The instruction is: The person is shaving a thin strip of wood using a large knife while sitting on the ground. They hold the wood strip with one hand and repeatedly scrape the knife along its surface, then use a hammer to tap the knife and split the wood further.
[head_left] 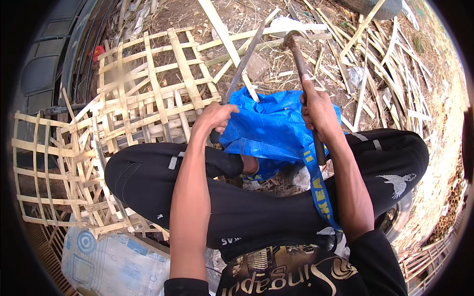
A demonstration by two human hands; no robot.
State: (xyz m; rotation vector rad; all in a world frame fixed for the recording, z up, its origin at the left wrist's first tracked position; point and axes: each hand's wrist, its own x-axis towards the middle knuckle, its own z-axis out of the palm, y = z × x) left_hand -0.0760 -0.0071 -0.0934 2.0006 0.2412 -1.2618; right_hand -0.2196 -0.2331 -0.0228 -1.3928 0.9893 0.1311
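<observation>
My left hand point(217, 117) is closed round the dark handle of a machete point(245, 60), whose long narrow blade points up and away to the right. In my right hand point(321, 113) is a hammer point(299, 58) with a long dark handle and a rusty, curved head, held upright beyond my fist. Between my folded legs lies a crumpled blue plastic bag point(269, 123) with a lettered strap running over my right thigh. A pale bamboo strip point(226, 42) stretches from the top edge toward the bag, passing close to the machete blade.
Woven bamboo lattice panels point(160, 96) are piled to my left. Many loose bamboo strips point(387, 69) lie on the ground at the right. A brick point(256, 67) sits ahead of the bag. A blue-and-white patterned sheet point(116, 264) is at lower left, and a tyre point(377, 7) at the top.
</observation>
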